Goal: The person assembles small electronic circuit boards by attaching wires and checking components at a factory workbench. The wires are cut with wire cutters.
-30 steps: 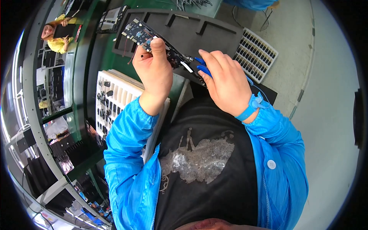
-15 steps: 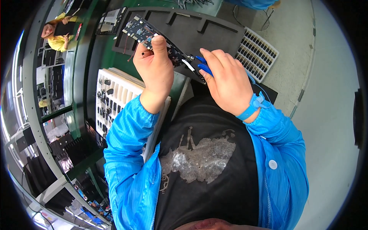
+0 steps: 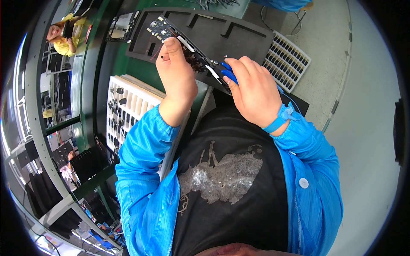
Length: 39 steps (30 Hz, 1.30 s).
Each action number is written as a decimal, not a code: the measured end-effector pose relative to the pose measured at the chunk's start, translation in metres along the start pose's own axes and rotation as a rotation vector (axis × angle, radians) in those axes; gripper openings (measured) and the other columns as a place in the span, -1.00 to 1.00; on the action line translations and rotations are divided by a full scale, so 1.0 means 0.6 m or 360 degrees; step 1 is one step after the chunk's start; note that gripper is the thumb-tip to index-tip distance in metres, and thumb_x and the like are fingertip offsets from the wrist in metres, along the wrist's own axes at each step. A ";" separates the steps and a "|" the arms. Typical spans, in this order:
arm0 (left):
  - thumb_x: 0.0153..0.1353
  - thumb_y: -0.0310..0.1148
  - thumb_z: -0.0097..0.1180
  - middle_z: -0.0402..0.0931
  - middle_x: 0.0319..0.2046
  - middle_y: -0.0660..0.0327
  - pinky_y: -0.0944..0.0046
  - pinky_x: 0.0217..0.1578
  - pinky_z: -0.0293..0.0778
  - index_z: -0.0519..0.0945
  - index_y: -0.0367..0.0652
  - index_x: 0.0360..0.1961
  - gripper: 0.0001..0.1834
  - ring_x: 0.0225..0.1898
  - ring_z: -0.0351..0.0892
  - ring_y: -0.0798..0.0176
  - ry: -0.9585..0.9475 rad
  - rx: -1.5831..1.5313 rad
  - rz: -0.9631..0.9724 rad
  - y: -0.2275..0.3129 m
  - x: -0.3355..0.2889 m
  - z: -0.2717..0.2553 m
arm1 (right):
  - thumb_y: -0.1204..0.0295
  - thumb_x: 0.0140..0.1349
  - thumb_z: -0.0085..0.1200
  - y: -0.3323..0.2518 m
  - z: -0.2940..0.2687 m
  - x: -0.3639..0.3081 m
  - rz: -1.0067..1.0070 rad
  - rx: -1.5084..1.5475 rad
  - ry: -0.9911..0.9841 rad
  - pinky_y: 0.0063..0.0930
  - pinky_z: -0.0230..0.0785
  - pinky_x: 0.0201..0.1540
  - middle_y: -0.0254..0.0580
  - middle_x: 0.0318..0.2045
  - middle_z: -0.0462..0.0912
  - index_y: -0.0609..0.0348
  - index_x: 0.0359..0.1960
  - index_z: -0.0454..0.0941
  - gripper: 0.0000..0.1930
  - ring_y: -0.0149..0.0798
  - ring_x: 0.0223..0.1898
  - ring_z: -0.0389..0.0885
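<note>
My left hand [image 3: 178, 72] is closed round a long, narrow circuit board [image 3: 159, 29] with small parts on its face, thumb on top. The board is held up at a slant, its lower end pointing toward my right hand. White strips show along its edge. My right hand [image 3: 256, 91] is closed on a blue-handled hand tool, which looks like small pliers [image 3: 229, 76]. The tool's metal head lies close beside the board's edge; I cannot tell whether it touches. A thin red wire [image 3: 156, 52] hangs beside my left hand.
A dark tray [image 3: 192, 27] with recesses lies behind my hands. White trays of small black parts stand at the left [image 3: 141, 100] and right [image 3: 287, 59]. A blue wrist strap [image 3: 277, 123] with a cord circles my right wrist. A person in yellow [image 3: 68, 38] is at the far left.
My left hand has shifted slightly right and turned the board, so its edge and a second white strip now show. My right hand with the pliers has hardly moved.
</note>
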<state>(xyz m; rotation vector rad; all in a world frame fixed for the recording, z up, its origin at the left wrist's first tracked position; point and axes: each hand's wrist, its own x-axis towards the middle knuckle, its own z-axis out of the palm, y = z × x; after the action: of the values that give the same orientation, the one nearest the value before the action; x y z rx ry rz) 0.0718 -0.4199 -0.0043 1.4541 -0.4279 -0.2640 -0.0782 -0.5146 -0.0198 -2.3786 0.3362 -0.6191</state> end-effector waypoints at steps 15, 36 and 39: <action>0.42 0.25 -0.10 0.24 -0.70 0.34 0.34 -0.63 0.15 0.32 -0.07 -0.55 -0.38 -0.67 0.22 0.42 -0.0267 -0.0266 -0.0282 0.010 0.015 0.005 | 0.37 0.42 0.07 -0.006 0.011 -0.007 0.0218 0.0941 -0.0226 -0.27 0.45 -0.09 0.03 -0.18 0.62 0.33 0.04 0.49 -0.71 -0.04 -0.24 0.61; 0.48 0.23 -0.22 0.22 -0.68 0.34 0.34 -0.66 0.11 0.27 -0.04 -0.57 -0.38 -0.66 0.19 0.42 -0.0342 -0.0134 -0.0442 0.038 0.008 0.009 | 0.31 0.41 0.05 -0.002 0.006 0.002 0.0225 0.0994 -0.0096 -0.18 0.45 -0.01 0.15 -0.10 0.57 0.36 0.10 0.46 -0.63 0.19 -0.08 0.58; 0.49 0.18 -0.17 0.34 -0.64 0.33 0.38 -0.60 0.19 0.35 -0.07 -0.53 -0.41 -0.62 0.28 0.44 -0.0232 0.0009 -0.0193 0.025 0.005 0.004 | 0.33 0.40 0.05 -0.009 -0.008 0.014 0.0179 0.0814 -0.0154 -0.15 0.44 -0.05 0.10 -0.13 0.56 0.34 0.08 0.46 -0.65 0.19 -0.10 0.57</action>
<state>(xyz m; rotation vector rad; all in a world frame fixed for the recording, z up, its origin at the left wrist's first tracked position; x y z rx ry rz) 0.0724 -0.4216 0.0108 1.4739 -0.4587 -0.4684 -0.0731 -0.5161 -0.0105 -1.8778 0.2331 -0.4683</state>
